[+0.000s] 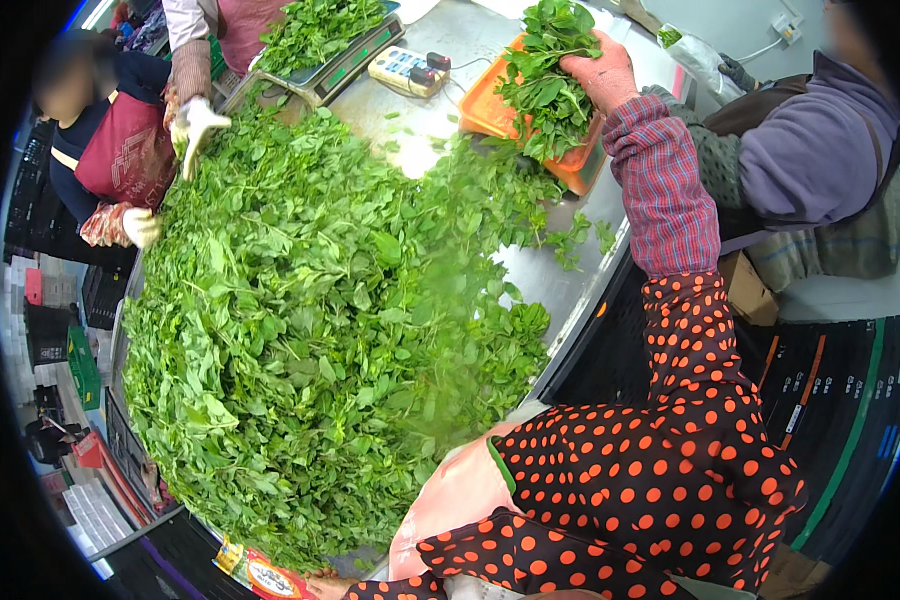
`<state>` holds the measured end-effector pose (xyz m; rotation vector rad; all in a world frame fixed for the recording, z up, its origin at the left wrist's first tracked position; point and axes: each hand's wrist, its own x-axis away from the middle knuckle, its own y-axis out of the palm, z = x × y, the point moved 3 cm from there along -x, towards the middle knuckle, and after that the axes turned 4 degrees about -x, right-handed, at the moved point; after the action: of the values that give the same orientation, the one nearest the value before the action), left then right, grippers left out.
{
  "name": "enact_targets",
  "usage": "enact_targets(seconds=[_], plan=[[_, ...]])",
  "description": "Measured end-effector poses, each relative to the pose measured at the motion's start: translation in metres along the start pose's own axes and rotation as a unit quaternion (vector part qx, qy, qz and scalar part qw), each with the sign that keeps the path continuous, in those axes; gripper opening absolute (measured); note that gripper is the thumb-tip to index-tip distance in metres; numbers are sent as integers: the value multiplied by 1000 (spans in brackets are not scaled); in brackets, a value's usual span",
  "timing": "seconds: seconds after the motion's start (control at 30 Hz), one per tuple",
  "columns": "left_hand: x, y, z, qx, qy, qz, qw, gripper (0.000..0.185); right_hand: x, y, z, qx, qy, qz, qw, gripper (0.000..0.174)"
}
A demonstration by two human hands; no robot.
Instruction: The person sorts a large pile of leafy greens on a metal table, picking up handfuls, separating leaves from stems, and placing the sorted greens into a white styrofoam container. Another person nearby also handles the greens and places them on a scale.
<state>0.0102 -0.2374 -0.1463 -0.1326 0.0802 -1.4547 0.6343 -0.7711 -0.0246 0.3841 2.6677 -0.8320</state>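
My right hand [604,71], in a pinkish-orange glove, grips a bunch of leafy greens [551,90] at the upper right. The bunch hangs over an orange plastic basket [487,94] and hides part of it. My left hand [328,586] is at the bottom edge, beside a red and yellow printed packet [262,576] and the near edge of the leaf pile; its fingers are mostly hidden. A large pile of loose leafy greens [307,315] covers much of the metal table [562,289].
At the upper left, a digital scale [360,56] bears more greens, beside a power strip [409,71]. A co-worker's white-gloved hands [199,127] touch the pile's far left. Another co-worker in a purple top [810,157] stands at right. Black crates [832,382] are stacked behind me.
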Motion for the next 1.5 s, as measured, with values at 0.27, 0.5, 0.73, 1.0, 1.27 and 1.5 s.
enact_targets(seconds=[0.27, 0.5, 0.73, 1.0, 1.27, 1.5], plan=[[2, 16, -8, 15, -24, -17, 999, 7, -39, -2, 59, 103, 61, 62, 991, 48], [2, 23, -8, 17, -23, -27, 999, 7, -24, 36, 128, 215, 279, -46, 935, 99], [3, 31, -10, 24, -31, -38, 999, 7, -33, 35, 121, 192, 261, -53, 945, 113], [1, 31, -9, 40, -35, -50, 997, 7, -31, 40, 118, 223, 225, -128, 940, 116], [1, 28, -11, 52, -44, -59, 996, 7, -20, 15, 64, 218, 102, -136, 961, 98], [0, 22, -8, 57, -50, -63, 995, 7, 37, 25, 15, 139, 5, -58, 989, 44]])
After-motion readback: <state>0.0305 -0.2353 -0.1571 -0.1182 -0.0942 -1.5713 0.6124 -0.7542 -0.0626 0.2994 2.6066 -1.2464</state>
